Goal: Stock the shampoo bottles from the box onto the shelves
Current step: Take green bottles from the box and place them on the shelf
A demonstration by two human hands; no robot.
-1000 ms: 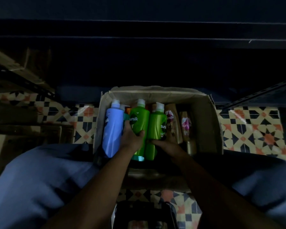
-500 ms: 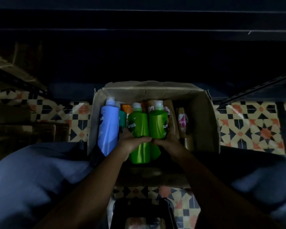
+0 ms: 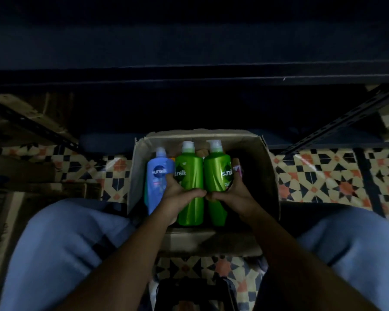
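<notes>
Shampoo bottles stand upright in the cardboard box (image 3: 271, 176) between your knees. Your left hand (image 3: 179, 197) grips the left green bottle (image 3: 189, 176), fingers curled round its body, thumb across its front. Your right hand (image 3: 230, 195) grips the right green bottle (image 3: 217, 171) the same way; both thumbs nearly meet between the two bottles, which touch side by side. Blue bottle (image 3: 158, 176) stands just left of them, against the box's left wall. Box sits on patterned tile floor (image 3: 319, 176), just before the dark shelf (image 3: 189, 104).
</notes>
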